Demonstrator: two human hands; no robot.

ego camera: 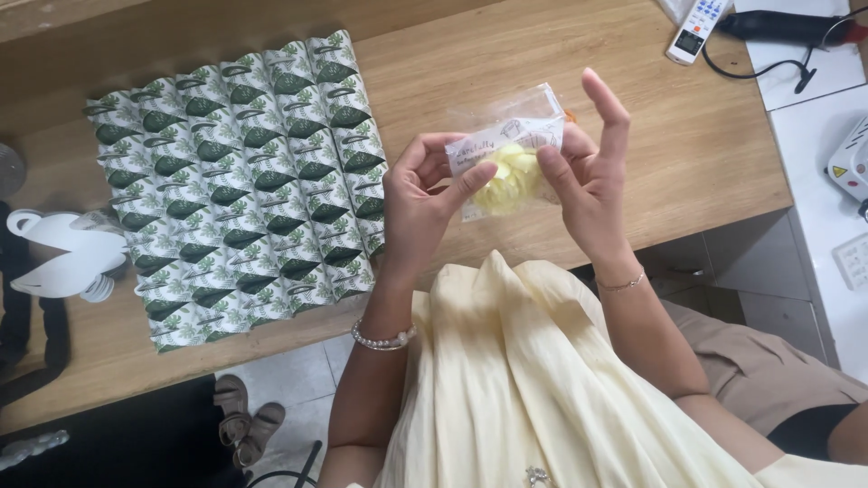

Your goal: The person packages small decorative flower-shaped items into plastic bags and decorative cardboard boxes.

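So, looking down from my head cam: I've got a small clear plastic packet (508, 149) held up over the wooden desk (506, 63), pinched between both hands. My left hand (419, 203) grips its left edge, thumb pressed on the front and fingers curled behind. My right hand (589, 176) clamps the right side with thumb and middle fingers, while the index finger sticks straight up, free of it. Inside the packet there's a pale yellow fabric scrunchie (511, 176), bunched in the lower half, plus a white printed card up top.

How far along? My guess is early-ish. The scrunchie sits fully inside, and I can't tell whether the packet's top is sealed or open, since the edge is too glossy to read. Nothing is out on the desk yet from it.

To my left on the desk lies a big spread of flat green-and-white leaf-print paper bags (240, 181), overlapped in rows, well apart from my hands. A stack of white card cutouts (63, 258) sits further left. Up top right there's a white remote control (694, 27) and a black cabled tool (787, 25).
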